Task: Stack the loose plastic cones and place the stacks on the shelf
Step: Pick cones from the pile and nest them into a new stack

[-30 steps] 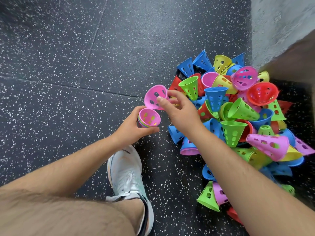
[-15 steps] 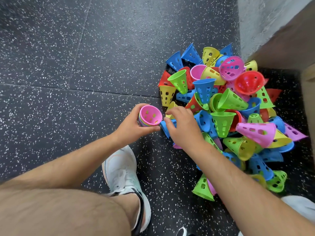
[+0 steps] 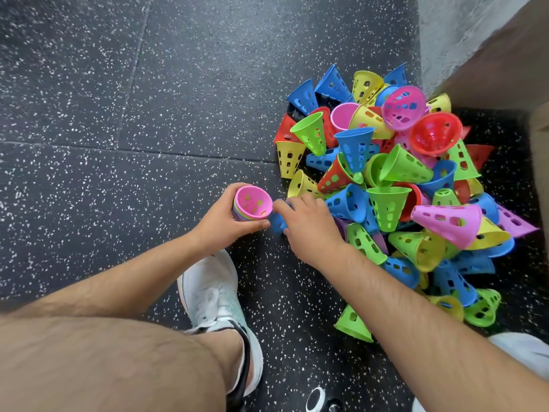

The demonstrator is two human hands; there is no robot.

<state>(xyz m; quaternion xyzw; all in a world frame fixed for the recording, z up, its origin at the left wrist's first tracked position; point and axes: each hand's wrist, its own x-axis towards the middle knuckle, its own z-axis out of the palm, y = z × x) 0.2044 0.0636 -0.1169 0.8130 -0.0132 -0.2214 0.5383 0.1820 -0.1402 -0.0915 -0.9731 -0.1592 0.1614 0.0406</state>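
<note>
Floor (image 3: 148, 114): black speckled rubber, cone pile (image 3: 395, 185) at right.
Left grip (image 3: 225, 221): wrapped round upright pink-topped stack (image 3: 252, 203).
Right grip (image 3: 309, 224): knuckles up, pinching blue cone (image 3: 278, 223).

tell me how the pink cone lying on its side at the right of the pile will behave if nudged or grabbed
The pink cone looks like thin plastic full of holes, so it is probably very light and fairly stiff. Lying on its side atop the pile, it would likely roll or slide off if nudged. Its holes should make it easy to grip.
</note>
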